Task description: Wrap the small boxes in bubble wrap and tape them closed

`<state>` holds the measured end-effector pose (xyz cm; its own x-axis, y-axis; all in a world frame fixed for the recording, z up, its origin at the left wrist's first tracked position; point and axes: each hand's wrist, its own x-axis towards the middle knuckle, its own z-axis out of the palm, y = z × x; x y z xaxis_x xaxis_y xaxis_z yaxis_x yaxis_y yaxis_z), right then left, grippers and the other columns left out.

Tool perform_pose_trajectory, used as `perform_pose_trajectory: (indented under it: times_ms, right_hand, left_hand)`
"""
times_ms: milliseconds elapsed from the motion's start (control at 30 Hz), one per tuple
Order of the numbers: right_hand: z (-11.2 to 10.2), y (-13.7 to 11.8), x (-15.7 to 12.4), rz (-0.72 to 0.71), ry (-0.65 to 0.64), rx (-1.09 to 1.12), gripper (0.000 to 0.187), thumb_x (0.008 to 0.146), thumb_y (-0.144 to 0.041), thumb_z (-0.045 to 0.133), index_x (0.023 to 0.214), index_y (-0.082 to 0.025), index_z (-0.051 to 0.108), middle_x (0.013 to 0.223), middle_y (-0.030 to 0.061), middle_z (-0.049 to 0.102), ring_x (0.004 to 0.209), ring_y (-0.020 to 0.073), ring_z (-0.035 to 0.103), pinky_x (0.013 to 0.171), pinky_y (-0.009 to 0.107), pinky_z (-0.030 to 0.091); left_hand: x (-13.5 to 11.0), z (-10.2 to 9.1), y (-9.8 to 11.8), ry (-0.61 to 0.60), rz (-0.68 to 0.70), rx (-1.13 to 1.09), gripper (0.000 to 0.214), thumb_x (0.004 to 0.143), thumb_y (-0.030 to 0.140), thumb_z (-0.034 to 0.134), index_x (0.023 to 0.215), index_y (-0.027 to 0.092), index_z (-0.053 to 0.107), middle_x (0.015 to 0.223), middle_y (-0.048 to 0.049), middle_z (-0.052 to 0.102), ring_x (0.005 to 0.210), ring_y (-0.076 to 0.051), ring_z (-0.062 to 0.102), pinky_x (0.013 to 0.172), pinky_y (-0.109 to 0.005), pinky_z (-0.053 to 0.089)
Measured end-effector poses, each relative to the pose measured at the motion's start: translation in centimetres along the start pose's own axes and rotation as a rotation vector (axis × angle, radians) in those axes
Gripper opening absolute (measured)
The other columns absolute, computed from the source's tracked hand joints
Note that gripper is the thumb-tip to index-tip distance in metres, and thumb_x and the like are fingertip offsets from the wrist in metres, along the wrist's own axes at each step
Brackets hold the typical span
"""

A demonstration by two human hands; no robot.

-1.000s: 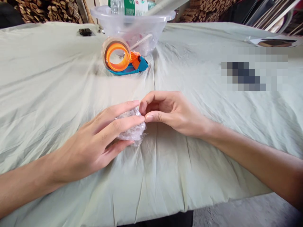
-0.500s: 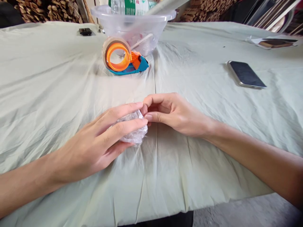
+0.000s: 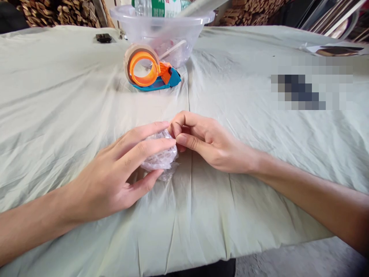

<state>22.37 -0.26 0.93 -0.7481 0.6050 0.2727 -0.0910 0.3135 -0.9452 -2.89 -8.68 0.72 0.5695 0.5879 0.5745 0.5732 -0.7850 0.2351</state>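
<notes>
A small bundle of clear bubble wrap (image 3: 161,157) lies on the pale green cloth (image 3: 57,107) in the middle of the table. My left hand (image 3: 121,173) covers it from the left, fingers curled over its top and thumb under its near side. From the right, my right hand (image 3: 207,142) meets it with fingers bent and thumb and forefinger pinched at the bundle's right end. What is inside the wrap is hidden.
An orange and blue tape dispenser (image 3: 150,71) with a roll of clear tape stands behind the hands. Behind it is a clear plastic bowl (image 3: 161,27) holding a bottle. A small black object (image 3: 103,37) lies at the far left, a pixelated patch (image 3: 305,86) at the right.
Both hands stay on the bundle. My right fingers have curled tighter against its right end, and the bundle has turned slightly under my left fingers.
</notes>
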Motion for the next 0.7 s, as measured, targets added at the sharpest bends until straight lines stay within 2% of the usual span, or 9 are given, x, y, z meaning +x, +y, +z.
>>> perform_pose_trajectory:
  times_ms: [200, 367, 567, 700]
  right_hand:
    - [0.4, -0.4, 0.1, -0.068, 0.066, -0.011, 0.036, 0.111, -0.048, 0.077, 0.093, -0.023, 0.058, 0.089, -0.0010, 0.057, 0.076, 0.0131, 0.053, 0.072, 0.031, 0.049]
    - [0.6, -0.4, -0.1, -0.046, 0.159, 0.062, 0.038, 0.102, -0.050, 0.088, 0.099, -0.024, 0.061, 0.095, 0.0008, 0.063, 0.079, 0.0149, 0.057, 0.071, 0.032, 0.053]
    - [0.7, -0.9, -0.2, -0.049, 0.202, 0.111, 0.037, 0.098, -0.044, 0.092, 0.110, -0.026, 0.061, 0.097, -0.0002, 0.060, 0.082, 0.0155, 0.053, 0.071, 0.031, 0.049]
    - [0.5, -1.5, -0.3, -0.032, 0.210, 0.233, 0.032, 0.096, -0.036, 0.092, 0.108, -0.027, 0.064, 0.091, -0.0027, 0.057, 0.074, 0.0140, 0.047, 0.070, 0.032, 0.044]
  left_hand:
    - [-0.1, 0.0, 0.0, 0.037, -0.103, -0.037, 0.046, 0.107, 0.015, 0.068, 0.151, 0.028, 0.059, 0.162, -0.0118, 0.067, 0.152, -0.030, 0.069, 0.113, -0.043, 0.071]
    - [-0.3, 0.1, 0.0, 0.042, -0.128, -0.049, 0.044, 0.107, 0.017, 0.069, 0.149, 0.026, 0.059, 0.163, -0.0132, 0.065, 0.153, -0.029, 0.068, 0.111, -0.040, 0.071]
    - [-0.2, 0.0, 0.1, 0.047, -0.222, -0.056, 0.043, 0.108, 0.019, 0.064, 0.149, 0.032, 0.057, 0.160, -0.0067, 0.066, 0.156, -0.026, 0.064, 0.127, -0.042, 0.060]
    - [-0.1, -0.1, 0.1, 0.044, -0.230, -0.045, 0.042, 0.108, 0.020, 0.064, 0.147, 0.032, 0.057, 0.160, -0.0061, 0.066, 0.154, -0.026, 0.065, 0.125, -0.041, 0.061]
